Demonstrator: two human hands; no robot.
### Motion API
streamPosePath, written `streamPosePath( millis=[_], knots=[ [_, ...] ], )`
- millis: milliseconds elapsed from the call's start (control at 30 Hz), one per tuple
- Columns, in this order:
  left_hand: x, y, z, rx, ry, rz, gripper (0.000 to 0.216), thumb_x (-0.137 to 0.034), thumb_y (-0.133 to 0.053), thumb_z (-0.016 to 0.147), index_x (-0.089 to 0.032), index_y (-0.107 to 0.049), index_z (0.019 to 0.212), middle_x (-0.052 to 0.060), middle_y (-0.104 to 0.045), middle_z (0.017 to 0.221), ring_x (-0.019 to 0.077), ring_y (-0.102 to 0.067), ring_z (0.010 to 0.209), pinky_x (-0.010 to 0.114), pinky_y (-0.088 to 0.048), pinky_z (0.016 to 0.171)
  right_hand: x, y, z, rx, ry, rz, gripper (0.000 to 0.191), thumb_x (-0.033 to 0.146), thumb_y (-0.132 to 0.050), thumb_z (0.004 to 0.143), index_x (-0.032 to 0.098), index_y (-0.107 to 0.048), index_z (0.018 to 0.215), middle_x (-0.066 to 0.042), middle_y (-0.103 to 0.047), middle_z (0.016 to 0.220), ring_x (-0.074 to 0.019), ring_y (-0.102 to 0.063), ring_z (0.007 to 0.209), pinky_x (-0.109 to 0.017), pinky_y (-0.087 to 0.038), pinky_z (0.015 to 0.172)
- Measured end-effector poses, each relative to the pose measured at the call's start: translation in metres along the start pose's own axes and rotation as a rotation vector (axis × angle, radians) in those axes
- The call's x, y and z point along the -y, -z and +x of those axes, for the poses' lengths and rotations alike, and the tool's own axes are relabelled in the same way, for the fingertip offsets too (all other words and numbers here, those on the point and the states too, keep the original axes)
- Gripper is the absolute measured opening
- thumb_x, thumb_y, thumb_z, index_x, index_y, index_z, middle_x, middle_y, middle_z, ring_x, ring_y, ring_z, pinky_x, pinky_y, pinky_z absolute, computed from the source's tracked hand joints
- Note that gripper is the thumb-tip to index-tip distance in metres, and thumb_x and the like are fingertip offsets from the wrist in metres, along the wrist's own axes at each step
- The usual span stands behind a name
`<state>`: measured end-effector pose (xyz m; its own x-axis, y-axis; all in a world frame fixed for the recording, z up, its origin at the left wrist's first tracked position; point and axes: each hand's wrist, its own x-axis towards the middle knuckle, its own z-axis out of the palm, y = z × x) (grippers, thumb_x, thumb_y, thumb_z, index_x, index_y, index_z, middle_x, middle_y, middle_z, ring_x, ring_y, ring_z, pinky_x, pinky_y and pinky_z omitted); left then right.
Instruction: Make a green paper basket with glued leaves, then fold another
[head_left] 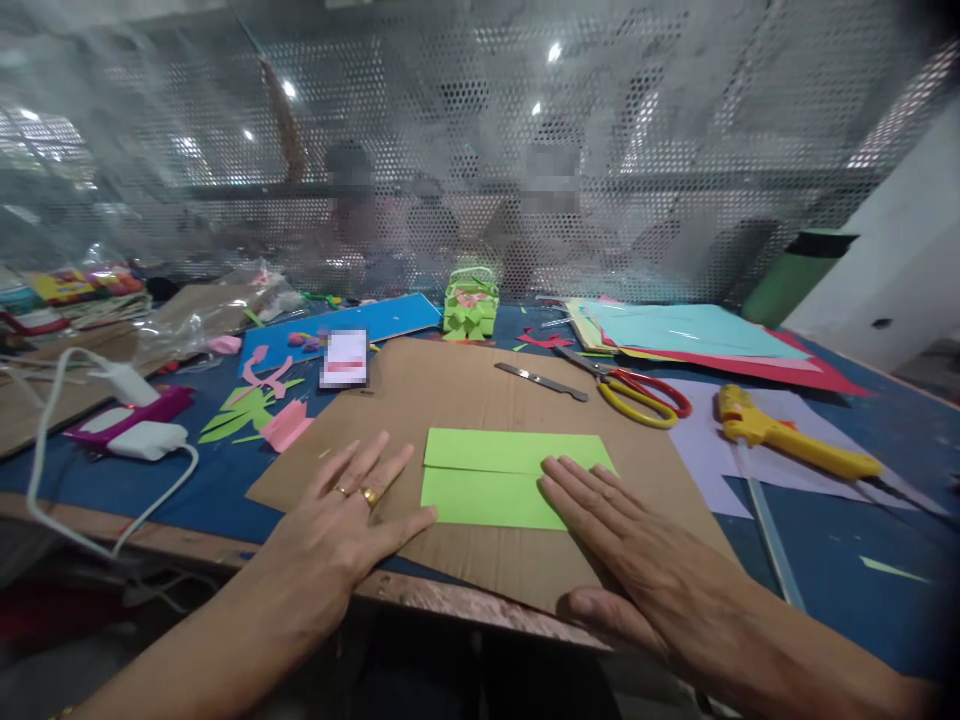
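A folded light green paper (pixel 495 478) lies on a brown cardboard sheet (pixel 450 400) at the table's near edge. My left hand (pixel 349 520) rests flat on the cardboard just left of the paper, fingers spread, with rings on two fingers and the thumb tip near the paper's left edge. My right hand (pixel 630 550) lies flat with its fingertips on the paper's right end. Neither hand holds anything.
Scissors with red and yellow handles (pixel 637 392), a metal blade (pixel 541 381) and a yellow cutter (pixel 787 435) lie to the right. Coloured paper sheets (pixel 690 335), a green paper basket (pixel 470 303), pink and green scraps (pixel 259 410) and white chargers with cable (pixel 142 420) surround the cardboard. People sit behind a perforated screen.
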<state>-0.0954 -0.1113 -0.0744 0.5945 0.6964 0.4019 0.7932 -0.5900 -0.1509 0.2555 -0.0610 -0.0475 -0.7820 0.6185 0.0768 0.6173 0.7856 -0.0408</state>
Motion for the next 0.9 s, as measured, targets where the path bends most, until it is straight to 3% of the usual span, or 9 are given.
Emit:
streamPosePath(
  millis=[167,300,367,467,533,700,900],
  knots=[
    [-0.001,0.009,-0.01,-0.062,0.01,0.096,0.05,-0.017,-0.05,0.092,-0.03,-0.059,0.139,0.013,-0.043,0.157,0.0369,-0.03,0.149,0.058,-0.028,0.115,0.001,0.0,-0.002,0.006,0.001,0.016,0.077,0.058,-0.045,0.1,0.015,-0.02,0.16,-0.013,-0.019,0.164,-0.0323,-0.025,0.15,-0.052,-0.029,0.12],
    [-0.033,0.017,0.011,-0.224,0.043,0.148,0.044,-0.019,-0.042,0.099,-0.013,-0.059,0.139,0.016,-0.052,0.151,0.0353,-0.035,0.147,0.057,-0.022,0.12,-0.006,-0.013,-0.005,-0.034,0.016,-0.001,0.081,0.058,-0.048,0.099,0.018,-0.015,0.161,-0.014,-0.018,0.164,-0.0346,-0.026,0.149,-0.055,-0.034,0.117],
    [-0.055,0.01,0.029,-0.305,-0.02,0.107,0.046,-0.02,-0.041,0.1,-0.004,-0.053,0.141,0.019,-0.051,0.15,0.0355,-0.037,0.146,0.056,-0.026,0.12,-0.01,-0.019,-0.006,-0.057,0.024,-0.001,0.085,0.058,-0.051,0.098,0.02,-0.011,0.161,-0.014,-0.017,0.165,-0.0358,-0.025,0.149,-0.056,-0.034,0.117],
    [-0.086,-0.015,0.054,-0.327,-0.146,0.063,0.06,-0.048,-0.036,0.104,-0.001,-0.057,0.136,0.02,-0.058,0.143,0.0357,-0.044,0.142,0.052,-0.034,0.118,-0.013,-0.022,-0.006,-0.078,0.044,0.016,0.086,0.057,-0.054,0.097,0.022,-0.008,0.162,-0.012,-0.016,0.165,-0.0354,-0.026,0.149,-0.055,-0.035,0.117],
    [-0.097,-0.032,0.062,-0.4,-0.157,0.064,0.065,-0.056,-0.038,0.102,-0.002,-0.062,0.13,0.019,-0.065,0.135,0.0335,-0.052,0.136,0.046,-0.038,0.116,-0.013,-0.02,-0.006,-0.089,0.063,0.017,0.086,0.055,-0.054,0.098,0.023,-0.006,0.161,-0.011,-0.016,0.165,-0.0346,-0.027,0.149,-0.054,-0.036,0.118],
    [-0.088,-0.039,0.05,-0.297,-0.16,0.139,0.072,-0.061,-0.042,0.1,0.001,-0.059,0.133,0.02,-0.061,0.14,0.0341,-0.052,0.136,0.043,-0.043,0.113,-0.012,-0.017,-0.005,-0.118,0.092,-0.013,0.088,0.052,-0.055,0.097,0.024,-0.002,0.162,-0.011,-0.018,0.165,-0.0356,-0.031,0.147,-0.055,-0.04,0.115],
    [-0.064,-0.03,0.028,-0.314,-0.073,0.104,0.082,-0.068,-0.048,0.094,0.006,-0.061,0.125,0.028,-0.064,0.132,0.0368,-0.052,0.135,0.045,-0.05,0.107,-0.013,-0.021,-0.006,-0.155,0.091,-0.054,0.095,0.053,-0.056,0.096,0.027,0.007,0.161,-0.011,-0.021,0.164,-0.0373,-0.036,0.144,-0.057,-0.05,0.107]
  ],
)
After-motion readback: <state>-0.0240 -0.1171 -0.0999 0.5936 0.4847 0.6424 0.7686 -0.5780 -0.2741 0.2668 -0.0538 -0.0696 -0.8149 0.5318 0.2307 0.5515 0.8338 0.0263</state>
